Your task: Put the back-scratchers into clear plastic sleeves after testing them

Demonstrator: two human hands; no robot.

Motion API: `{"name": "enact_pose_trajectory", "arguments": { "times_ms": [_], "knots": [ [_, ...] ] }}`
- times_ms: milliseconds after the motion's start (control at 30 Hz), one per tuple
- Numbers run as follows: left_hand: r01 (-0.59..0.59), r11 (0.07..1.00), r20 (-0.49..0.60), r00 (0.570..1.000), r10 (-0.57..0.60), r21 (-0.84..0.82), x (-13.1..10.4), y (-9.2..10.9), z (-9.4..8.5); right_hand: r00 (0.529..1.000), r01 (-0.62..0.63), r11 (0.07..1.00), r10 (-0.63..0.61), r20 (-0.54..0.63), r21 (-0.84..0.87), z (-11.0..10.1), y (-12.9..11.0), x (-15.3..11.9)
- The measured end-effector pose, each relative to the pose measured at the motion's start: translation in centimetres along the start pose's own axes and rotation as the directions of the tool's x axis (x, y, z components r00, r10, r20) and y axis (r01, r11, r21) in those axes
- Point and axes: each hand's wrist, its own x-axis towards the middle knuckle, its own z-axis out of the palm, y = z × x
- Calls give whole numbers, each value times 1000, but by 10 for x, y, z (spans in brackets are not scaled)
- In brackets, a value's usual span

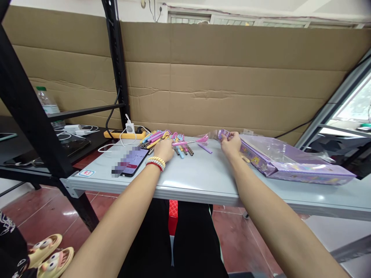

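My left hand point(164, 150) is closed on a pink stick with a fork-like fingered head, which looks like a small back scratcher point(185, 143); its head points right. My right hand point(231, 144) pinches a clear plastic bag with a purple printed header point(223, 134). The bag's clear film reaches toward the scratcher's head, but I cannot tell if it covers it. Around my left hand lies a pile of similar scratchers point(155, 137) in yellow, blue, pink and purple. A loose purple stick point(205, 148) lies between my hands.
A purple printed box point(307, 172) with clear plastic in it stands at right. Left of my left hand lies a phone point(133, 162), with a yellow power strip point(127, 134) and white cables behind. Cardboard point(232, 85) backs the grey table point(199, 179); a black rack post point(116, 58) rises at left.
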Motion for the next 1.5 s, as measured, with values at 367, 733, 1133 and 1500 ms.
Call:
{"name": "enact_pose_trajectory", "arguments": {
  "times_ms": [367, 733, 1133, 1500],
  "knots": [
    [-26, 999, -9, 1000, 25, -31, -1, 2, 0, 998, -40, 998, 42, -41, 49, 1, 1, 3],
    [-26, 1000, -13, 1000, 25, -18, -1, 2, 1, 992, -100, 994, 103, -77, 40, -4, -2, 4],
    [-15, 1000, -11, 1000, 15, -12, 0, 0, 1, 979, -9, 956, -51, 198, 293, 3, 3, 1],
    [14, 1000, 2, 1000, -14, -11, 0, 0, 0, 941, -66, 867, -110, 319, 494, 20, 19, 8]
  ]
}}
